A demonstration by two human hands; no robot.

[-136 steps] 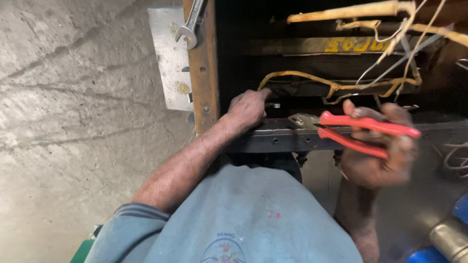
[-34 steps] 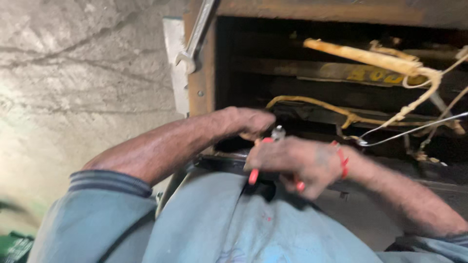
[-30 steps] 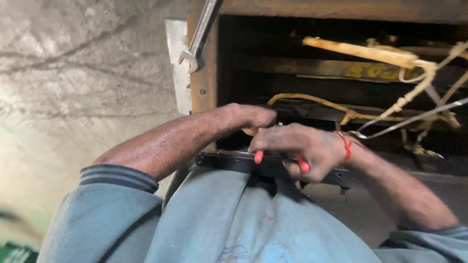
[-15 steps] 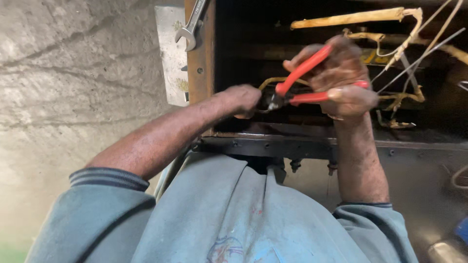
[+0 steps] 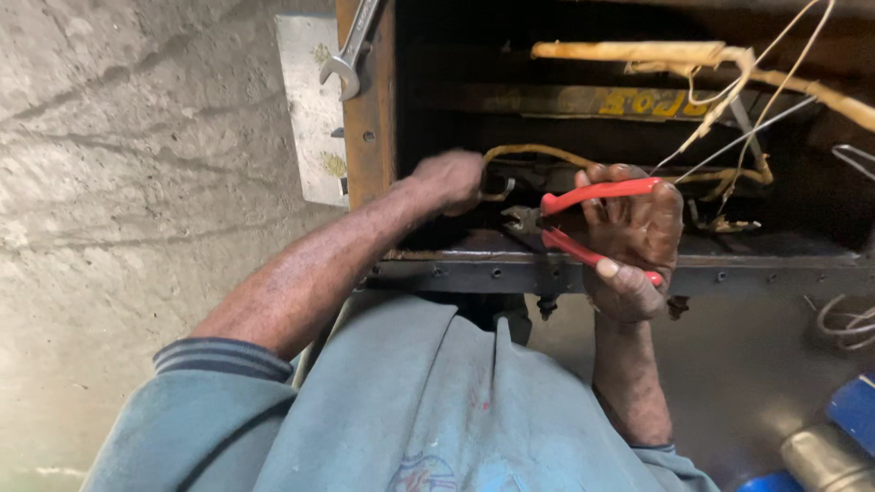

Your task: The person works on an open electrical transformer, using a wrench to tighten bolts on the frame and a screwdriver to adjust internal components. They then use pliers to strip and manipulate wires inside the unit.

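Our left hand (image 5: pixel 453 180) pinches the wire (image 5: pixel 533 151) inside the cabinet (image 5: pixel 368 137), keeping it taut; our right hand (image 5: pixel 633 239) is clamped on the pliers (image 5: pixel 583 223), jaws level with it; a spanner (image 5: pixel 351 50) hangs above.

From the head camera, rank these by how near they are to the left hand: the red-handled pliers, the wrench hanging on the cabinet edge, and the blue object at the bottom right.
Nearest the left hand first:
1. Red-handled pliers, just to its right, held in the right hand.
2. Wrench, up and left, on the cabinet edge.
3. Blue object, far off at the bottom right.
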